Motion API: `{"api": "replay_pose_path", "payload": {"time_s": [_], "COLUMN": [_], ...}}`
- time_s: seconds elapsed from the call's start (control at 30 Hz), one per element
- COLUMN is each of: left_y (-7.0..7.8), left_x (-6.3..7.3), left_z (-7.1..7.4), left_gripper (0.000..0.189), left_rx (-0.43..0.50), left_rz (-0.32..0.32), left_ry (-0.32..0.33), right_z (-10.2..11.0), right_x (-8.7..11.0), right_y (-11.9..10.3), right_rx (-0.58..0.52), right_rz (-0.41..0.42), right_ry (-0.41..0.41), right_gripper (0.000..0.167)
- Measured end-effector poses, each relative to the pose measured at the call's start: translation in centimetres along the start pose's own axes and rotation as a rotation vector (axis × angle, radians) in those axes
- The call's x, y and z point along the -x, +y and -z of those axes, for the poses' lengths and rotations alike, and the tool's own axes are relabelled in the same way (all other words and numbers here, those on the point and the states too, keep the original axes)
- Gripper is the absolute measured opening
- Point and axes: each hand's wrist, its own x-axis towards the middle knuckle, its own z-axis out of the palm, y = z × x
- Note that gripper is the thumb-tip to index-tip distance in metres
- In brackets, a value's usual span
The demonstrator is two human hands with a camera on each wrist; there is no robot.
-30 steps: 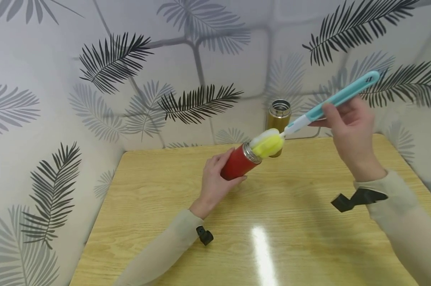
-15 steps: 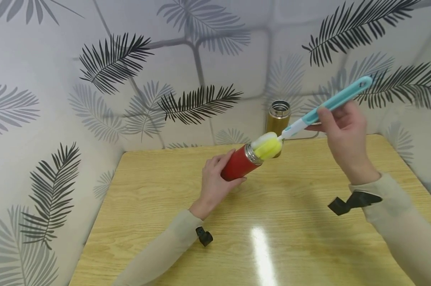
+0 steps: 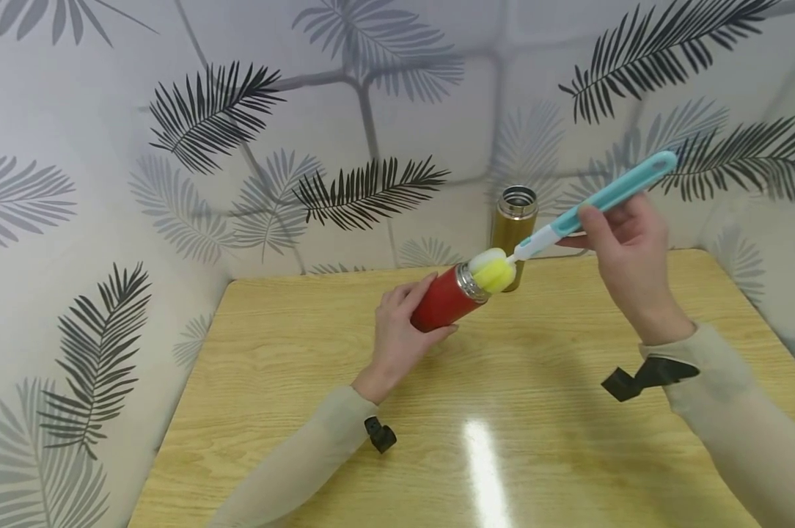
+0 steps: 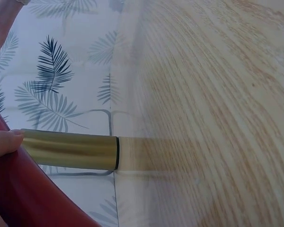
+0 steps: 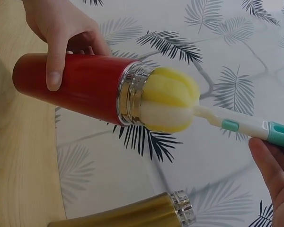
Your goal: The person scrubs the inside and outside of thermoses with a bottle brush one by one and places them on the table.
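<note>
My left hand (image 3: 400, 330) grips a red thermos flask (image 3: 442, 302) round its body and holds it tilted, its metal mouth facing up and right. A bottle brush (image 3: 595, 202) with a turquoise and white handle is pinched in my right hand (image 3: 635, 264). The brush's yellow and white sponge head (image 5: 168, 99) is partly inside the mouth of the flask; its inner end is hidden there. In the left wrist view, fingers (image 4: 7, 142) lie on the red flask (image 4: 28, 189).
A gold thermos flask (image 3: 513, 231), lidless, stands upright at the back of the wooden table (image 3: 292, 330), behind the sponge. A leaf-patterned wall covering (image 3: 239, 213) rises behind the table and along its sides.
My right hand has moved down and left with the bottle brush, so the sponge head sits deeper in the red flask's mouth. The left hand has hardly moved.
</note>
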Motion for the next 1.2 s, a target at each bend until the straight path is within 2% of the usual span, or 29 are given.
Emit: {"api": "replay_pose_path", "payload": {"time_s": [0.07,0.2,0.43,0.7,1.2], "left_y": [0.0,0.1,-0.2,0.2,1.0], "left_x": [0.0,0.0,0.2,-0.1,-0.5], "left_z": [0.0,0.0,-0.3,-0.1,0.0], "left_gripper": [0.081,0.080,0.082,0.082,0.082], "left_rx": [0.000,-0.004,-0.017,-0.031,-0.037], "left_rz": [-0.001,-0.009,0.022,0.029,-0.011], "left_ry": [0.002,0.004,-0.027,-0.059,-0.121], "right_z": [0.1,0.3,0.5,0.5,0.5], "right_x": [0.0,0.2,0.7,0.6,0.8], "right_y": [0.0,0.2,0.7,0.9,1.1], "right_rx": [-0.030,-0.018,-0.019,0.004,-0.016], "right_rz": [-0.010,-0.024,-0.058,-0.049,-0.014], "right_ry": [-0.003,-0.009,-0.018,-0.038,-0.056], "right_gripper": [0.007,0.009,0.009,0.009,0.008]}}
